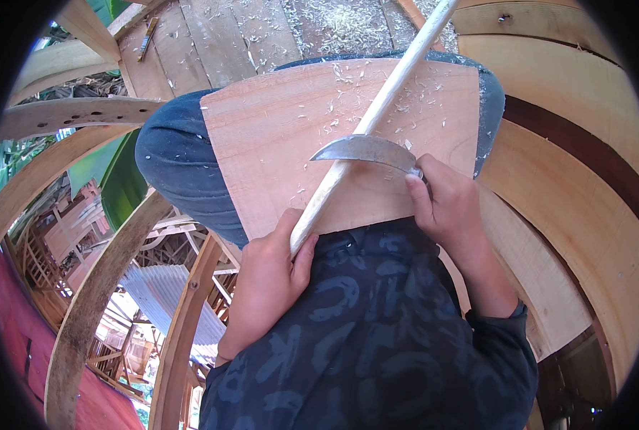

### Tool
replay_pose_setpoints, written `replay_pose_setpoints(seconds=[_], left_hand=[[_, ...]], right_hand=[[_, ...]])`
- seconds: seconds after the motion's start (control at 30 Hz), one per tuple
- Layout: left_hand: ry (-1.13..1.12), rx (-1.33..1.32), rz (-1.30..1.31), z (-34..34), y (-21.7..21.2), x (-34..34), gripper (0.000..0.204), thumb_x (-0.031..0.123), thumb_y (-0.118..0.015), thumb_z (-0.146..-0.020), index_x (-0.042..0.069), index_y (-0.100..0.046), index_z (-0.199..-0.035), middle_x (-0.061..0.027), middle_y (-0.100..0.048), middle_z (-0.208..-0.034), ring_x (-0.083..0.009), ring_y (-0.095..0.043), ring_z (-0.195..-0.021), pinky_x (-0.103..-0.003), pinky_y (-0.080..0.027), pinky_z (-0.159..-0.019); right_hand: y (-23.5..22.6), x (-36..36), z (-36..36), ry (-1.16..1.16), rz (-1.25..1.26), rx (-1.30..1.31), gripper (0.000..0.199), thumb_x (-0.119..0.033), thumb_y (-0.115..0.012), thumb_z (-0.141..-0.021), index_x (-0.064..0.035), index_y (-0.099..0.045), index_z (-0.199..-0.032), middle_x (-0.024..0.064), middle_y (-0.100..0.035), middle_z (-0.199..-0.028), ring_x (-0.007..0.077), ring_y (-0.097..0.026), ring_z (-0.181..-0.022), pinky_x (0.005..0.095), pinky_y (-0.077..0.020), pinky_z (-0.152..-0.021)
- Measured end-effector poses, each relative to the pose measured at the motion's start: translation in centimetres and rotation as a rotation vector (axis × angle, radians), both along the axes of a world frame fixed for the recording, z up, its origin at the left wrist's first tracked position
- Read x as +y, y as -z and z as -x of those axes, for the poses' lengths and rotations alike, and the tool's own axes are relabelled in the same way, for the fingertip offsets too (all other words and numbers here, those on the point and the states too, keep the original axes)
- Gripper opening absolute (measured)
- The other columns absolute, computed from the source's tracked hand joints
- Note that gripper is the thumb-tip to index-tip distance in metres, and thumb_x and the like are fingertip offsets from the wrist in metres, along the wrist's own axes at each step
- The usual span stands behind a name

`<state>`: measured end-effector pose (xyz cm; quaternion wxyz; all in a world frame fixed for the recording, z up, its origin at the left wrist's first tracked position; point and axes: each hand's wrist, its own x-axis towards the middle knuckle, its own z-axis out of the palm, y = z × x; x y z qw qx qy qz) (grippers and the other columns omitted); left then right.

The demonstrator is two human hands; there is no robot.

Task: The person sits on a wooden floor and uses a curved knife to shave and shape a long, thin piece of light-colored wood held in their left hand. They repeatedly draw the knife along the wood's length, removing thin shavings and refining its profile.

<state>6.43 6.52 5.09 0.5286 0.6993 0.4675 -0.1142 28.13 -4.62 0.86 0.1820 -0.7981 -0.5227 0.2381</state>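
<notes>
A: Left hand (269, 276)?

B: Closed around the lower end of a pale wooden stick (377, 115). Thumb and fingers are wrapped on it, near the person's chest.

A: Stick position?

B: Laid diagonally across a flat wooden board (276, 136), from the left hand up to the top edge of the view at the right. It is seen touching the board along the middle part.

A: Right hand (452, 204)?

B: Closed on the handle of a curved knife (366, 149). The handle is hidden in the fist. The grey blade is pointed left and is pressed across the stick, just above the left hand.

A: Board?

B: Rested on the person's lap, over knees in blue trousers (172, 158). Pale shavings (337, 107) are scattered on its upper part, mostly beside the stick.

A: Surroundings?

B: A plank floor (212, 36) is seen past the knees, with more shavings spread on it. Wide curved planks (578, 143) are seen on the right, one with a dark brown band. Curved wooden ribs (97, 287) are seen on the left, with green leaves and a corrugated roof (162, 294) visible between them below. A small tool is lying on the floor at top left; its kind cannot be told. A dark patterned shirt (377, 337) fills the bottom centre.
</notes>
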Motion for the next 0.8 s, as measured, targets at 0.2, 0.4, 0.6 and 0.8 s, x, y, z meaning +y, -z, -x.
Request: replay_pose_setpoints(seconds=[0.2,0.4,0.6,0.8], left_hand=[[-0.006,0.006,-0.026,-0.2,0.0,-0.3,0.016,0.010,-0.060,-0.090,0.002,-0.053,-0.102,-0.0236,-0.058,-0.065,-0.0432,-0.061,-0.065,-0.046,-0.046,-0.056],[0.025,0.019,-0.021,0.3,0.1,-0.3,0.016,0.011,-0.060,-0.090,0.003,-0.052,-0.102,-0.0233,-0.059,-0.065,-0.0438,-0.061,-0.065,-0.047,-0.046,-0.057],[0.062,0.045,-0.077,0.4,-0.1,-0.5,0.023,0.009,-0.060,-0.088,0.003,-0.050,-0.108,-0.0244,-0.061,-0.077,-0.0441,-0.061,-0.071,-0.049,-0.047,-0.061],[0.213,0.071,-0.311,0.5,-0.2,0.5,0.042,0.007,-0.063,-0.081,0.002,-0.048,-0.120,-0.0195,-0.058,-0.089,-0.0387,-0.061,-0.079,-0.046,-0.048,-0.066]], right_hand=[[0.5,0.8,-1.6,-0.021,-0.016,-0.130,0.020,-0.026,-0.061,-0.088,-0.0082,-0.054,-0.082,0.0105,-0.055,-0.064,0.0329,-0.059,-0.059,0.0403,-0.0441,-0.050],[2.2,0.2,-9.3,0.412,0.074,-0.263,0.028,-0.029,-0.051,-0.096,-0.0031,-0.055,-0.086,0.0175,-0.056,-0.065,0.0359,-0.057,-0.059,0.0400,-0.0429,-0.052],[-0.2,-0.9,-6.7,0.341,0.009,-0.057,0.023,-0.021,-0.052,-0.096,-0.0013,-0.057,-0.087,0.0165,-0.051,-0.061,0.0303,-0.050,-0.051,0.0360,-0.0386,-0.050],[-1.4,0.0,-0.9,0.149,0.021,0.167,0.017,-0.018,-0.060,-0.090,-0.0017,-0.058,-0.085,0.0149,-0.054,-0.063,0.0291,-0.055,-0.052,0.0353,-0.0415,-0.050]])
